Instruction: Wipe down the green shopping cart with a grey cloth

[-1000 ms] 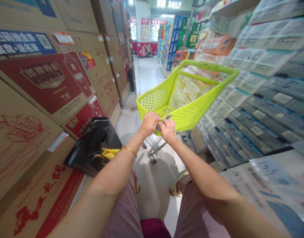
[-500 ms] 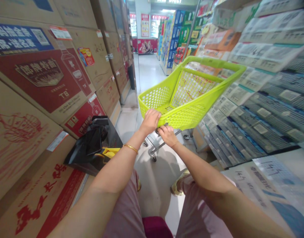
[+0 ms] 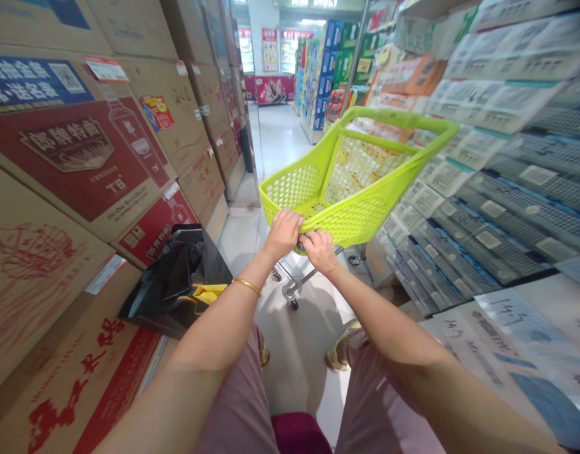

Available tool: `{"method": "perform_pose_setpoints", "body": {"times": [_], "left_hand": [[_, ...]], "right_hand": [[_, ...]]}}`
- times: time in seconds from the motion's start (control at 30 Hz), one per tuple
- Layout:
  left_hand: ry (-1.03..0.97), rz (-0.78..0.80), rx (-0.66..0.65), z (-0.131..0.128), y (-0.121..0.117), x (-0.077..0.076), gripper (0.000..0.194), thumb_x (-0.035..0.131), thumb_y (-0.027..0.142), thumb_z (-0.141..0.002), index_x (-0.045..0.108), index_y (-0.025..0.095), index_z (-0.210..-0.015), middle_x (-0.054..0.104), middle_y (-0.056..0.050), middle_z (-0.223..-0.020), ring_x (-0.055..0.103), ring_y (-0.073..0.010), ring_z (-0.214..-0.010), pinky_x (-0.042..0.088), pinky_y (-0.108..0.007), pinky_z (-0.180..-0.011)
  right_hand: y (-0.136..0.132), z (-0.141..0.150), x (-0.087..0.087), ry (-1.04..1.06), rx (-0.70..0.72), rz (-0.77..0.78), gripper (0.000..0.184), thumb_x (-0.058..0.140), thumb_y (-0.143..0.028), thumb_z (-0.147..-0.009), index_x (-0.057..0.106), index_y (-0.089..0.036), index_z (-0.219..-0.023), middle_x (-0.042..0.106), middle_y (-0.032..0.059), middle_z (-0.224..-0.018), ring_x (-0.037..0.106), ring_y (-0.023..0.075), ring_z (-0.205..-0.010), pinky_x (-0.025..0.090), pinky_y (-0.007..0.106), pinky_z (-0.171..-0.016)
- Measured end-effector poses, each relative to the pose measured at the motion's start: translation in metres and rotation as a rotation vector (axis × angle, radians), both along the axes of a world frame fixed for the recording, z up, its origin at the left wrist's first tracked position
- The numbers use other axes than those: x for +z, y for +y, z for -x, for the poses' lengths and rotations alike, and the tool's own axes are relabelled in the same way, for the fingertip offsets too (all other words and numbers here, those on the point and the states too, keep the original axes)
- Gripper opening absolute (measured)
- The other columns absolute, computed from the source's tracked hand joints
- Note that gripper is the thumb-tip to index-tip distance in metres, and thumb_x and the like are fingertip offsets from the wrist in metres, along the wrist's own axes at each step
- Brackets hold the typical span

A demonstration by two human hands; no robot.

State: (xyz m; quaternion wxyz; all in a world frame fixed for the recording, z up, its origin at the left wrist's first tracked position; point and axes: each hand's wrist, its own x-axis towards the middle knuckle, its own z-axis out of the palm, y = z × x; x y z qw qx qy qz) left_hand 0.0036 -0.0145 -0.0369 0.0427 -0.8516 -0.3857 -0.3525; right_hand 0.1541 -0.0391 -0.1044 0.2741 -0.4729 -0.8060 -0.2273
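Observation:
A lime-green shopping cart (image 3: pixel 356 221) with perforated plastic sides and a grey metal base stands in front of me, its handle end up at the right. My left hand (image 3: pixel 285 231) is closed over the rim at the cart's near left corner. Just right of it, my right hand (image 3: pixel 319 250) has its fingers curled on the same near edge, at the front below the rim. The two hands are almost touching. What the fingertips press on under the edge is partly hidden. Inside, the basket's floor shows no goods.
Stacked cardboard cartons (image 3: pixel 82 151) line the left side, with a black bag (image 3: pixel 176 277) beside them. Packaged goods (image 3: pixel 498 208) are piled on the right. A tiled aisle (image 3: pixel 280 126) runs ahead towards shelves of blue and green boxes (image 3: pixel 330 69). A caster (image 3: pixel 294 304) sits near my feet.
My right hand has moved slightly up against the cart's edge, closer to my left hand. The cart sits slightly farther left in view, as do the surroundings.

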Motion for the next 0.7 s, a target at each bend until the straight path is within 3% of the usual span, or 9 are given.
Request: {"method": "perform_pose_setpoints", "body": {"times": [0.17,0.27,0.5,0.6,0.7], "left_hand": [[0.002,-0.031,0.029,-0.002,-0.002,-0.002,0.041,0.017,0.032,-0.096,0.053,0.018,-0.082,0.056,-0.008,-0.083,0.047,-0.021,-0.086,0.038,-0.036,-0.085],[0.009,-0.039,0.043,-0.002,-0.003,-0.002,0.041,0.017,0.032,-0.096,0.052,0.019,-0.081,0.056,-0.008,-0.083,0.047,-0.0211,-0.087,0.037,-0.037,-0.085],[0.015,-0.022,0.036,-0.002,-0.005,0.005,0.04,0.019,0.032,-0.095,0.05,0.02,-0.075,0.054,-0.007,-0.077,0.047,-0.0214,-0.082,0.037,-0.038,-0.081],[0.041,-0.035,0.032,-0.002,-0.005,0.006,0.039,0.02,0.032,-0.095,0.049,0.02,-0.071,0.053,-0.007,-0.075,0.047,-0.0212,-0.08,0.037,-0.038,-0.079],[0.054,-0.058,0.031,-0.002,-0.004,0.006,0.039,0.021,0.032,-0.095,0.048,0.02,-0.07,0.053,-0.007,-0.075,0.047,-0.0209,-0.08,0.037,-0.037,-0.079]], "right_hand": [[-0.006,-0.002,-0.02,-0.117,0.053,0.084,0.023,0.044,-0.021,-0.089,0.064,-0.024,-0.101,0.061,0.0064,-0.101,0.042,0.0197,-0.096,0.029,0.033,-0.08],[-0.006,0.0,-0.012,-0.095,0.074,0.083,0.022,0.046,-0.021,-0.089,0.063,-0.024,-0.103,0.06,0.0066,-0.103,0.041,0.0201,-0.097,0.028,0.033,-0.082],[0.002,0.003,0.027,0.022,0.035,0.0,0.025,0.041,-0.02,-0.091,0.065,-0.027,-0.096,0.059,0.0044,-0.102,0.042,0.0184,-0.088,0.028,0.034,-0.079],[0.001,0.0,0.026,-0.008,0.039,-0.032,0.026,0.041,-0.021,-0.091,0.064,-0.027,-0.098,0.06,0.0043,-0.102,0.042,0.0185,-0.09,0.028,0.034,-0.08],[-0.002,-0.001,0.014,-0.032,0.034,-0.01,0.025,0.041,-0.023,-0.091,0.063,-0.027,-0.102,0.061,0.005,-0.101,0.042,0.0187,-0.092,0.03,0.034,-0.08]]}}
